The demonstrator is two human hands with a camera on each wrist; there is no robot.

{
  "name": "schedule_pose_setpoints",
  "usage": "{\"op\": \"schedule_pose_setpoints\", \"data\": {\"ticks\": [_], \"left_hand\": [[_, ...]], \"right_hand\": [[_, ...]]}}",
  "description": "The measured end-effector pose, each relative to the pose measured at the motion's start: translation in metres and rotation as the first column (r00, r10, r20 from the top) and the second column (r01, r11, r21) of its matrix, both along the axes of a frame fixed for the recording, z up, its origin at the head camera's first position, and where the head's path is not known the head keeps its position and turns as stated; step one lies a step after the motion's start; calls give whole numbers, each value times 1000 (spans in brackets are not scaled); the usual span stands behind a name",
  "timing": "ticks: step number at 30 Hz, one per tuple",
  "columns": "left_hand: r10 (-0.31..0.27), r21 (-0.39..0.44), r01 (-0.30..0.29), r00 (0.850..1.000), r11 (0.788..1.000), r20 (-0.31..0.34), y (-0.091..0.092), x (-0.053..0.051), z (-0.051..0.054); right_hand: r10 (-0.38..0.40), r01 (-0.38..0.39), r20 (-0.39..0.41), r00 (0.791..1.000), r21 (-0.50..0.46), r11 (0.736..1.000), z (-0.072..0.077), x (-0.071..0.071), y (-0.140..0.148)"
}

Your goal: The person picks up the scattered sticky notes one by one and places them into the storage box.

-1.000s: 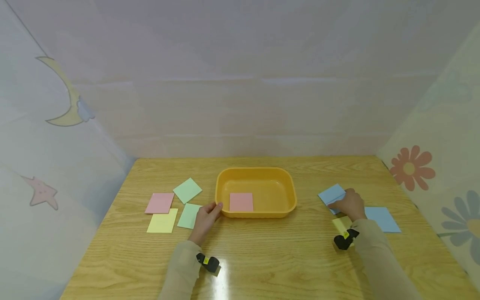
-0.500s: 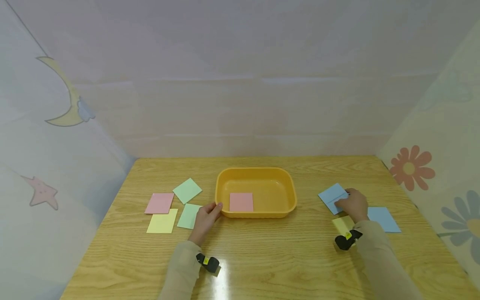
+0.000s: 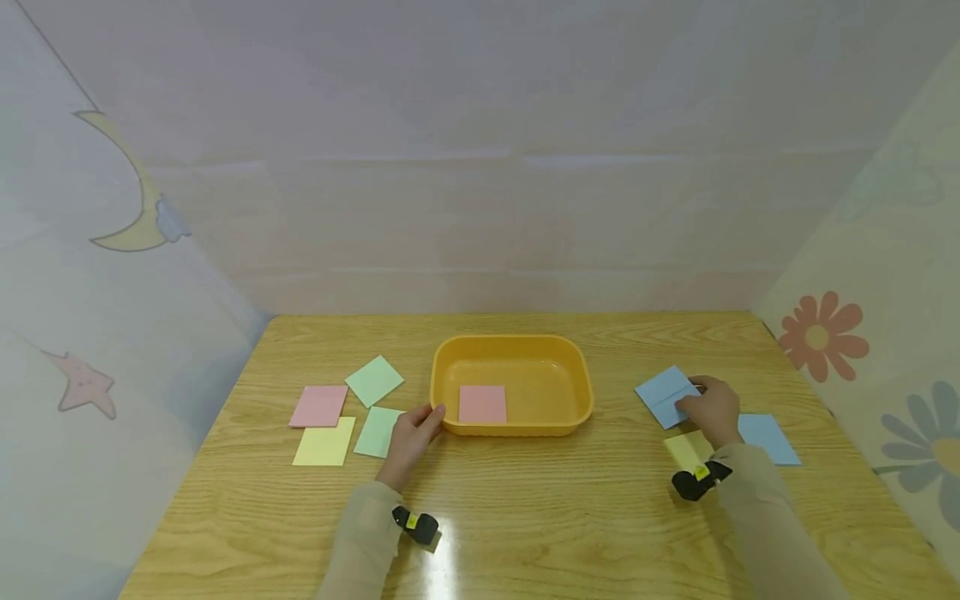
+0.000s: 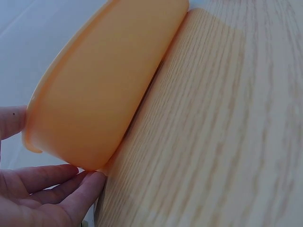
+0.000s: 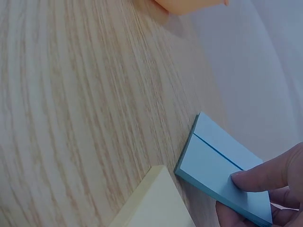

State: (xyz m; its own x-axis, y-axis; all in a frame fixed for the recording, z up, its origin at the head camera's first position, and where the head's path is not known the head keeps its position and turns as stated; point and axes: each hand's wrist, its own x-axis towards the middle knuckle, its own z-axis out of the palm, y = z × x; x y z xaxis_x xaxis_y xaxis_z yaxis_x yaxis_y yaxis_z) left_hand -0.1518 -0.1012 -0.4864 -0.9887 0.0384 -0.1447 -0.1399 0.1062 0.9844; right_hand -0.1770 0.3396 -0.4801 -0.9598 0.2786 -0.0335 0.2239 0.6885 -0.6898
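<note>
An orange-yellow plastic tray (image 3: 551, 392) stands mid-table with a pink sticky-note pad (image 3: 482, 404) lying in it. My left hand (image 3: 408, 446) holds the tray's near left corner. In the left wrist view its thumb is at the rim and the fingertips touch low on the outer wall (image 4: 94, 90). My right hand (image 3: 712, 410) pinches a blue sticky-note pad (image 3: 663, 392) by its right edge. In the right wrist view the thumb presses on top of the blue pad (image 5: 213, 161), across which a dark line runs; the other fingers are partly hidden beneath.
Left of the tray lie two green pads (image 3: 375, 381), a pink pad (image 3: 318, 406) and a yellow pad (image 3: 325, 442). Another yellow pad (image 3: 687, 450) and a second blue pad (image 3: 770, 439) lie near my right wrist. Cloth walls (image 3: 480, 208) border the wooden table (image 3: 540, 517).
My right hand has shifted slightly rightward along the blue pad, showing more of its top. The left hand and tray have not moved.
</note>
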Motion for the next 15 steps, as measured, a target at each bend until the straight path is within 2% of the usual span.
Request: {"op": "schedule_pose_setpoints", "data": {"ticks": [3,5,15], "left_hand": [[8,4,-8,1000,1000,2,-2,-4,-12],[14,-9,-14,1000,1000,-3,-1,-5,-15],[34,-32,-34,999,999,-6,-1,-7,-19]], "right_hand": [[2,-2,-8,1000,-2,1000,1,1,0],[0,0,-16,1000,-4,1000,1,2,-1],[-31,30,-51,998,-8,1000,6,3,-5]]}}
